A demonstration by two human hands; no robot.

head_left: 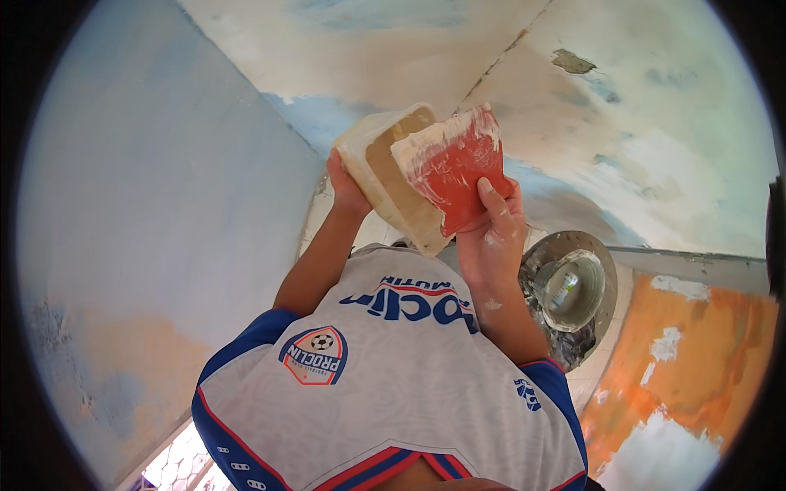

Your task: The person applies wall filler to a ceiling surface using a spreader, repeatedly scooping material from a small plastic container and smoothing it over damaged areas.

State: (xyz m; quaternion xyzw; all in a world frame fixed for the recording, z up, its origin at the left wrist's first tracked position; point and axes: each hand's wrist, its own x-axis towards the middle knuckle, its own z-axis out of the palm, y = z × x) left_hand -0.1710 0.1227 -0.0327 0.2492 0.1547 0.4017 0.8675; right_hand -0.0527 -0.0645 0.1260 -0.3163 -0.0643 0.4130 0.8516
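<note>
My left hand (349, 186) grips the outer side of a pale rectangular plastic tub (372, 164), which is tilted so its inside shows, with a cream smear on the inner wall. In my right hand (496, 221) is a flat red putty spreader (463, 176), thumb pressed on its face. Thick cream putty (442, 135) coats the spreader's upper left edge. The spreader is held in front of the tub's right side and hides part of it. Whitish smears mark my right hand and wrist.
A painted wall (589, 123) with a crack and a chipped patch rises ahead; a bluish wall (155, 204) stands left. Down right, a round grey basin (602, 270) holds a smaller bucket (573, 290). An orange panel (696, 352) with white patches is beyond it.
</note>
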